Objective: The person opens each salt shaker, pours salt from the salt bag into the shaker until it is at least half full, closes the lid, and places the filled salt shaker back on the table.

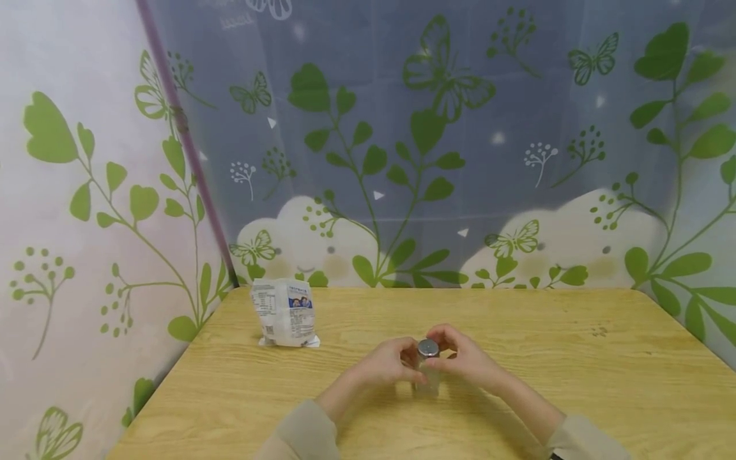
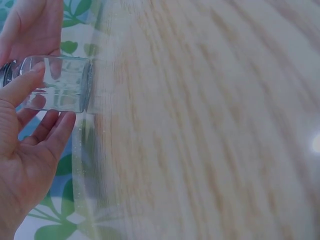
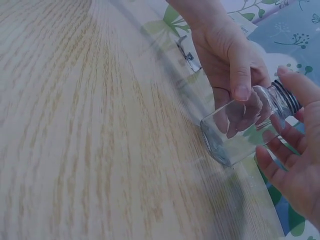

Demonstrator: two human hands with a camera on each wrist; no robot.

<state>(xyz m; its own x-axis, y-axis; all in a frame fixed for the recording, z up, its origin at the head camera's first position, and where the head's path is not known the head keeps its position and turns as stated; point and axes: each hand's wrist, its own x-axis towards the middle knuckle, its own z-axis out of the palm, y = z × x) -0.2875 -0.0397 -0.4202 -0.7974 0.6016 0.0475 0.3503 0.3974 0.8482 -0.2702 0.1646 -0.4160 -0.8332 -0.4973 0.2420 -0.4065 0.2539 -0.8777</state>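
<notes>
The step in hand looks like steadying the glass bottle [image 3: 242,135], its silver lid [image 1: 428,347] on, with 2 hands; any next move likely calls for a firm hold (smooth glass may slip). It is upright between them, at or just above the table [image 1: 517,332]. The left hand [image 1: 391,362] curls round its body, thumb across the glass; the right hand [image 1: 467,364] curves about the neck, 1 finger up at the lid.
</notes>
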